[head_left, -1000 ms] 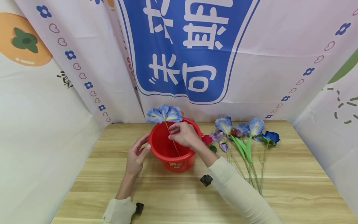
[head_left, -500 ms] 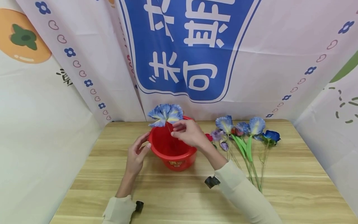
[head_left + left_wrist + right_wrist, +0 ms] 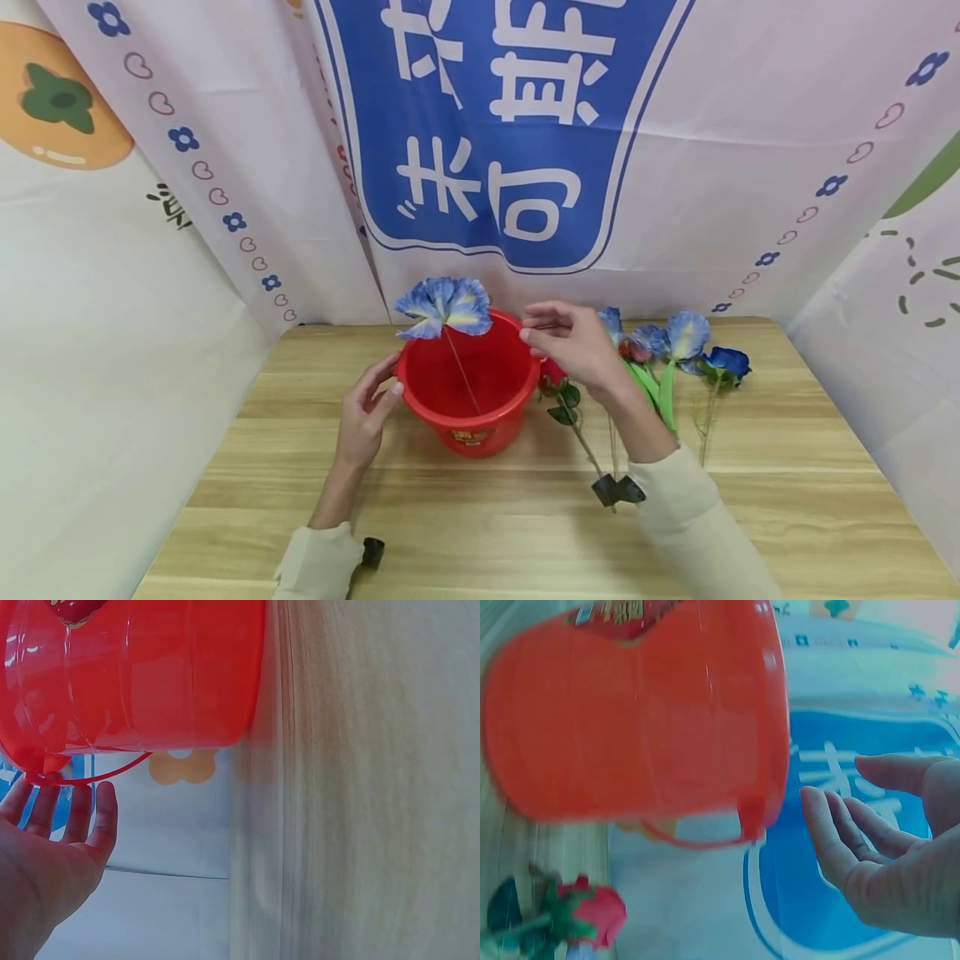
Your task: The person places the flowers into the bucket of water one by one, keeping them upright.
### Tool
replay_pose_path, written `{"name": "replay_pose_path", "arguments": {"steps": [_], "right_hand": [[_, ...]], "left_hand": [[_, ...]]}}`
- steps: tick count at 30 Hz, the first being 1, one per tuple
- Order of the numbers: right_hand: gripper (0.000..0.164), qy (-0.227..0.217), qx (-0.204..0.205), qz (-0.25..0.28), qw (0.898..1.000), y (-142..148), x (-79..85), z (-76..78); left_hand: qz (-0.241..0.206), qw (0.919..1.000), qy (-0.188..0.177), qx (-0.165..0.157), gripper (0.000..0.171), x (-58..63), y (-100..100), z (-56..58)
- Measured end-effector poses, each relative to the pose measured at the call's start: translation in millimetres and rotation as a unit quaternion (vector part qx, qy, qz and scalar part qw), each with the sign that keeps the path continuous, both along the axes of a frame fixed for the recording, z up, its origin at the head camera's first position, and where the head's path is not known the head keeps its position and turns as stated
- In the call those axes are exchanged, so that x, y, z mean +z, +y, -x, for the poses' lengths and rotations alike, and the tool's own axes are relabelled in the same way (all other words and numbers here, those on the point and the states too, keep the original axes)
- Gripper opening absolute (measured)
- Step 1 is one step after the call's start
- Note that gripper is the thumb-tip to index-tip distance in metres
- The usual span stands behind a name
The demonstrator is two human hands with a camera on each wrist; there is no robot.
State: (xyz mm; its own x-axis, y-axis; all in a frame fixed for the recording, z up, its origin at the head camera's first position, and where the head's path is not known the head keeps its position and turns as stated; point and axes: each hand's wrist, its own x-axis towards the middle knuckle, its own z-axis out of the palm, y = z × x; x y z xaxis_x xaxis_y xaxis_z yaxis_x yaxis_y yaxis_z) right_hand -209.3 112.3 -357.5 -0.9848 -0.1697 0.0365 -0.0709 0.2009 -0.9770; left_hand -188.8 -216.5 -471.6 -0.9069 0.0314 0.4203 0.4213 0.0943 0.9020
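Observation:
A red bucket (image 3: 471, 433) stands upright on the wooden table, with one blue artificial iris (image 3: 444, 307) in it. The flower's thin stem leans inside, its bloom above the back-left rim. My left hand (image 3: 364, 412) rests against the bucket's left side near the rim. In the left wrist view, its fairly straight fingers (image 3: 79, 814) touch the area of the bucket's handle (image 3: 90, 780); the thumb is hidden there. My right hand (image 3: 573, 342) hovers right of the rim with nothing between thumb and fingers. The right wrist view shows these fingers (image 3: 840, 825) apart from the bucket.
Right of the bucket lies a red rose (image 3: 553, 372) with green leaves. Farther right lie another blue iris (image 3: 687, 335), a dark blue rose (image 3: 726, 363) and other stems, partly hidden by my right forearm. A printed cloth (image 3: 480, 167) hangs behind the table.
My right hand has let go of the iris stem and moved right, out over the bucket's right rim. The iris stays leaning in the bucket. My left hand has kept its place.

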Motion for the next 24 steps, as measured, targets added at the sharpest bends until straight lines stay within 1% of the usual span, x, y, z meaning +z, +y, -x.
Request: {"name": "replay_pose_path", "arguments": {"steps": [4, 8, 11, 14, 20, 24], "right_hand": [[0.045, -0.002, -0.015, 0.003, 1.000, 24, -5.4, -1.8], [0.045, -0.013, -0.037, 0.003, 0.999, 46, -13.7, -4.6], [0.049, -0.023, -0.046, 0.011, 0.999, 61, -20.4, -7.8], [0.052, -0.032, -0.050, 0.017, 0.998, 73, -28.4, -11.0], [0.052, -0.039, -0.066, 0.006, 0.997, 94, -45.3, -14.9], [0.053, -0.046, -0.071, 0.016, 0.996, 105, -55.6, -16.5]], "left_hand": [[0.004, 1.0000, -0.001, 0.003, 0.047, 0.9, 0, -0.1], [0.003, 1.0000, -0.005, 0.005, 0.047, 1.5, 0, -0.2], [-0.003, 1.0000, -0.005, 0.007, 0.047, 2.2, 0, -0.4], [-0.006, 0.9999, -0.003, 0.009, 0.046, 2.7, 1, -0.6], [-0.004, 0.9999, -0.003, 0.010, 0.046, 2.1, 0, -0.8], [-0.002, 1.0000, -0.002, 0.008, 0.046, 1.4, 0, -0.1]]}}
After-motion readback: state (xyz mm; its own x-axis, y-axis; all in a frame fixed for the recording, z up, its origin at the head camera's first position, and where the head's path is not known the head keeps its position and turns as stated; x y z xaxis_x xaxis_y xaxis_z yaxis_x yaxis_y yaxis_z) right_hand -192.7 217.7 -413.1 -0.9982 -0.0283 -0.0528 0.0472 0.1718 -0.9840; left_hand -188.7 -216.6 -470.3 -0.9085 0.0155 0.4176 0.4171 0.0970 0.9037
